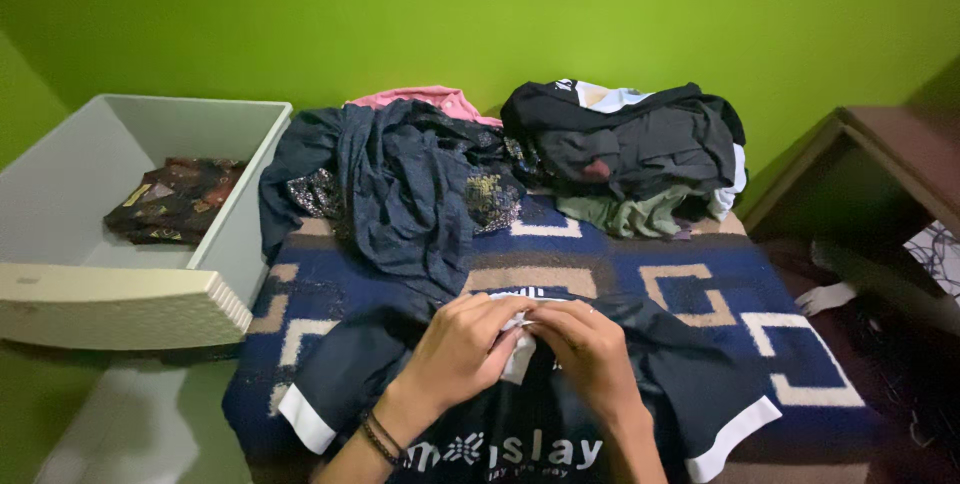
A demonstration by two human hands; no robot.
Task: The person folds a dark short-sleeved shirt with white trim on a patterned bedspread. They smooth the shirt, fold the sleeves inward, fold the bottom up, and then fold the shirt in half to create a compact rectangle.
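A black short-sleeved shirt point(690, 394) with white sleeve cuffs and white print lies spread on a blue patterned blanket point(700, 294) in front of me. Both hands meet at its white collar. My left hand point(460, 344), with dark bands on the wrist, pinches the collar fabric. My right hand point(590, 349) grips the same collar from the right. The collar itself is mostly hidden by my fingers.
A heap of dark blue and pink clothes point(400, 174) lies beyond the shirt, with a black and olive pile point(630, 154) to its right. A white plastic drawer point(120, 294) at left holds a folded patterned cloth point(175, 199). A dark wooden table point(900, 144) stands at right, and a green wall point(480, 14) is behind.
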